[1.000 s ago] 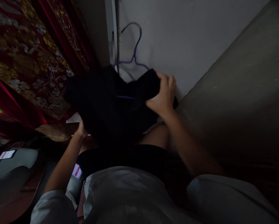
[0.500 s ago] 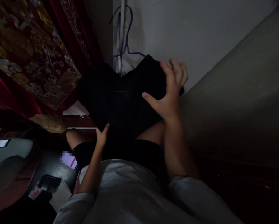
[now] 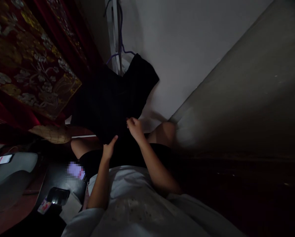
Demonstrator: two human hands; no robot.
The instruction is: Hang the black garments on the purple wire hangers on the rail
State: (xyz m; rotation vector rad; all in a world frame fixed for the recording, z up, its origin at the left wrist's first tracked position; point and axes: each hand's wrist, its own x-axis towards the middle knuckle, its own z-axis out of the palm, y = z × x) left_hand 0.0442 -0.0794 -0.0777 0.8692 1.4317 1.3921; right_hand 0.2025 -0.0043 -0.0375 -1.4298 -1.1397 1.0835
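Embroidered red cloth [image 3: 34, 62]; pale wall [image 3: 199, 36]; probably a phone [image 3: 4, 159].

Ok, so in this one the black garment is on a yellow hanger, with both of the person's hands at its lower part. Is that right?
Not quite: the head view shows that the hanger is purple, not yellow. The black garment is on it, with the left hand and right hand at its lower part.

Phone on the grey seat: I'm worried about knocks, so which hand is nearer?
Left. The left hand, at the black short-sleeved top, is right of the phone; the right hand, also at the top, is farther right.
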